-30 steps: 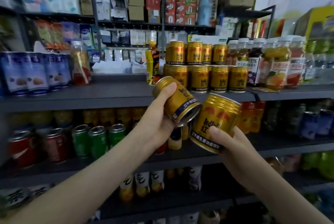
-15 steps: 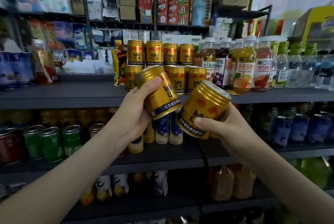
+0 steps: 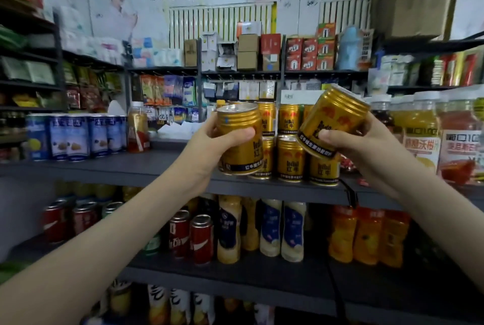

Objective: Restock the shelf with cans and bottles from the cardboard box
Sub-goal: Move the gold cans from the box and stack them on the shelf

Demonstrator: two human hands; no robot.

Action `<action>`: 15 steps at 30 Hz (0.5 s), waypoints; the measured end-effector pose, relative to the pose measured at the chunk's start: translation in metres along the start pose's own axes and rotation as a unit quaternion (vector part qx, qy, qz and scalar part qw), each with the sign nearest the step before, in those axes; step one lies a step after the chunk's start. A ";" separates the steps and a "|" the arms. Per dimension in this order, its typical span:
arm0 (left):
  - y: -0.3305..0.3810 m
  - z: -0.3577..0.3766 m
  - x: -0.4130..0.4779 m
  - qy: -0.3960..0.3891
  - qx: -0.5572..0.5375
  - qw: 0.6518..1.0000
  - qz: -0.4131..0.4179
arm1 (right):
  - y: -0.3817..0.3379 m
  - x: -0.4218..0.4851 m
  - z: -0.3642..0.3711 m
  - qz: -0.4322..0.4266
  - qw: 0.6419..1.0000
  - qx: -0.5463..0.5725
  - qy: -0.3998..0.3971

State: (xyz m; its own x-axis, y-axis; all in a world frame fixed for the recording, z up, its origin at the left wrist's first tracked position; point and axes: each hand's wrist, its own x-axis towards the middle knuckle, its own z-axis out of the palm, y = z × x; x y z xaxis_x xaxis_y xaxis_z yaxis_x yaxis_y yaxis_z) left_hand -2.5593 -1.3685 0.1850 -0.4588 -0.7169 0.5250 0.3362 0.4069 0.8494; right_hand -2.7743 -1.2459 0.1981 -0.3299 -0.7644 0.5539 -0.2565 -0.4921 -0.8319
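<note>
Soft, even indoor light fills the shop from a source out of view, casting no hard shadows; the lower shelf sits dimmer, shaded by the board above. A pale glare lies on the silvery top of the left can, and a dull sheen on the right can. Focus is slightly soft throughout (small label print smears), and blur thickens leftward, where the blue cans and red cans streak. Wide-angle distortion bows the shelf edges and stretches the corners.

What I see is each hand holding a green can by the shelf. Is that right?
No, they are gold, not green. The head view shows the left hand holding an upright gold can and the right hand a tilted gold can by the shelf.
</note>
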 end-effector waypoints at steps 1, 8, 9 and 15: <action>-0.001 -0.004 0.007 0.004 0.006 1.000 0.007 | 0.001 0.011 0.000 0.003 1.000 -0.009 0.000; -0.006 -0.036 0.060 0.046 0.002 0.998 0.031 | 0.009 0.100 -0.002 0.049 0.998 -0.044 0.001; -0.007 -0.042 0.068 0.049 -0.004 0.998 0.032 | 0.013 0.111 -0.002 0.053 0.997 -0.056 0.013; -0.020 -0.069 0.111 0.041 -0.008 0.999 0.025 | 0.038 0.162 0.010 0.110 0.973 -0.203 0.011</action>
State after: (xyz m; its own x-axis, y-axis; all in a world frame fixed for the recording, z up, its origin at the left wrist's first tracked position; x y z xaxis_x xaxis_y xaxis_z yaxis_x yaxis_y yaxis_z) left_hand -2.5605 -1.4952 0.2229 -0.3731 -0.7402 0.5594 0.3703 0.4340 0.8213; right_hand -2.8287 -1.3927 0.2560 -0.4359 -0.8214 0.3677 -0.5139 -0.1083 -0.8510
